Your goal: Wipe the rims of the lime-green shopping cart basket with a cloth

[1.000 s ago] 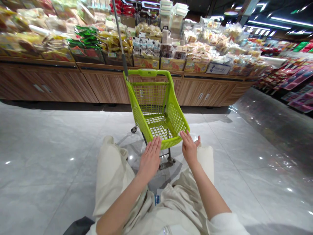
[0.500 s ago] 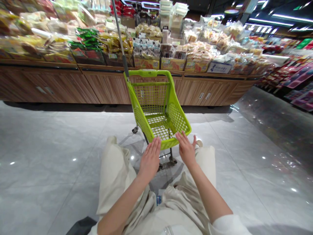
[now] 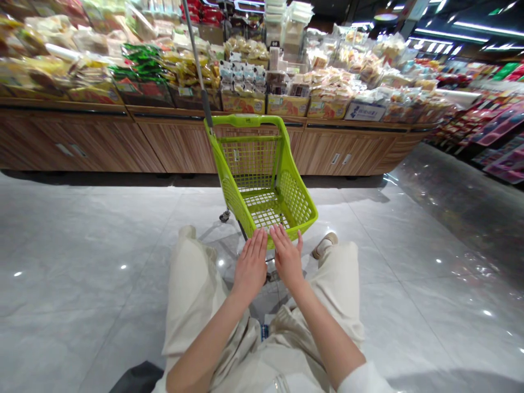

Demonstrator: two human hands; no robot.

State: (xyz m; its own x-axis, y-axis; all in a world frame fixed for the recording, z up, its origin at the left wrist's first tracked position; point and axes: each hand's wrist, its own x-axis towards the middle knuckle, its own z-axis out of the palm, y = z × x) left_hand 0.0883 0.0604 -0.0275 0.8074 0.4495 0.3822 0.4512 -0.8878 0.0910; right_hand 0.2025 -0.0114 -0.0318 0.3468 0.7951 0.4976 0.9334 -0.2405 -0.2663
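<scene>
A small lime-green shopping cart [image 3: 301,180] stands in front of me, its plastic basket holding nothing I can see. My left hand [image 3: 250,263] is stretched out flat at the cart's near rim, back of the hand up. Right beside it lies my right hand [image 3: 287,256], fingers extended and thumb held apart, over the same rim. Neither hand grips anything; whether the fingertips press on the rim I cannot tell. A thin grey pole [image 3: 195,54] rises from the cart's far left corner. My legs in pale trousers [image 3: 192,284] lie on both sides of the hands.
Behind the cart runs a wooden display counter [image 3: 172,144] piled with bagged snacks and boxes. More shelves [image 3: 483,114] line the right side. The floor is shiny grey tile [image 3: 102,229]. A dark object [image 3: 137,377] sits at the lower left edge.
My right hand has moved left along the cart's near rim, from its right part to beside my left hand. The left hand has stayed about where it was.
</scene>
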